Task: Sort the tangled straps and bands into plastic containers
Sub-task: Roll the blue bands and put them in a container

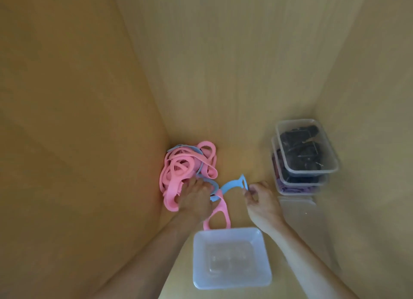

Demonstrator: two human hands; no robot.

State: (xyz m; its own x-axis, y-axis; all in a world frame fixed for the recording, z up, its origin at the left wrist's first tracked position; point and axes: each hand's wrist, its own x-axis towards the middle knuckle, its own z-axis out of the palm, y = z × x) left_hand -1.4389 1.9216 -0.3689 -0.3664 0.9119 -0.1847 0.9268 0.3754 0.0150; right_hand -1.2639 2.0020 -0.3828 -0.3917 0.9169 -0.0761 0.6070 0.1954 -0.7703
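left hand point(196, 200) fingers spread flat on pink tangle point(187, 164), right hand point(260, 199) fingertips pinching blue band point(230, 185) end, band arcing to left fingers, clear container point(201, 265) nearside of both

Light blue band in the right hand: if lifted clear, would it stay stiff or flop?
Probably floppy: the light blue band curves and twists where the right hand pinches it. Likely light, since a fingertip pinch holds its end up. It may snag rather than slide free: its other end runs into the pink bands by the left hand.
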